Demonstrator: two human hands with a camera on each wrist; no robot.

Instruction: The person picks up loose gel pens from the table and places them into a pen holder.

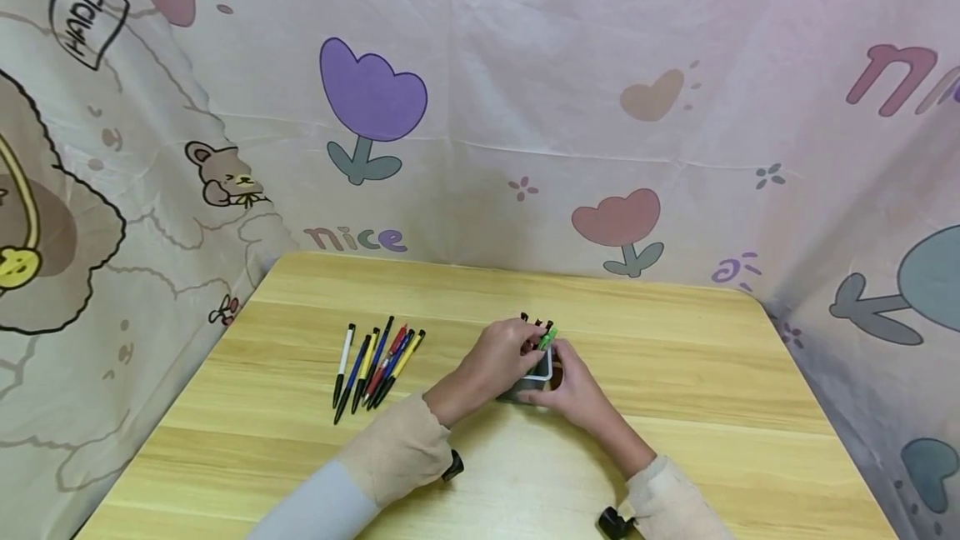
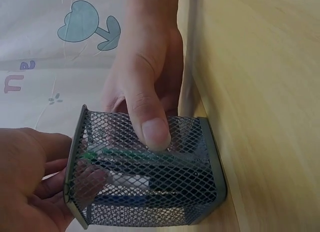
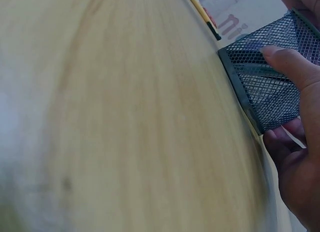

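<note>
A dark wire-mesh pen holder (image 1: 522, 392) with a pale-edged rim stands on the table. My right hand (image 1: 581, 386) grips its side, the thumb (image 2: 152, 132) against the mesh in the left wrist view. At the rim, my left hand (image 1: 501, 352) pinches a green pen (image 1: 549, 337), whose lower length shows through the mesh. Dark pen tips (image 1: 524, 317) stick up behind the left fingers. Through the holder's wall (image 2: 210, 152) I see white, blue and dark pens. In the right wrist view the right hand (image 3: 300, 147) holds the holder (image 3: 250, 81) from the side.
A loose group of several pens (image 1: 375, 369), white, blue, yellow and red with black ends, lies on the wooden table (image 1: 675, 373) left of the hands. A printed cloth (image 1: 480, 107) hangs behind the table and along its sides.
</note>
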